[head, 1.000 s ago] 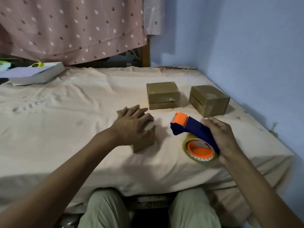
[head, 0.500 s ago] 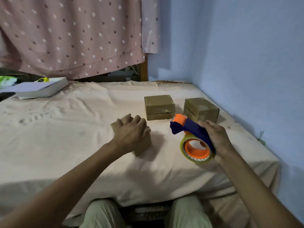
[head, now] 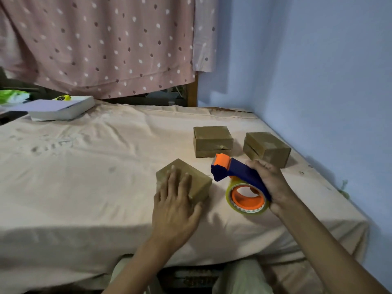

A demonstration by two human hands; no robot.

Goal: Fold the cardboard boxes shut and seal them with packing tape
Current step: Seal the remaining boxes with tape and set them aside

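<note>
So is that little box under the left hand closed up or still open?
Closed. The nearest box shows a flat top with no flaps up, and the left hand rests flat on it. Whether tape seals it, I cannot tell.

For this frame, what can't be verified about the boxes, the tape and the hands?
Head view only:
- Nearest box: the left hand lies flat over its top, hiding any seam or tape there.
- Two far boxes: too small and dim to confirm tape.
- Tape dispenser: the right hand covers its handle; the loose tape end is not visible.
- Yellow item behind the white box: too small to identify.
</note>
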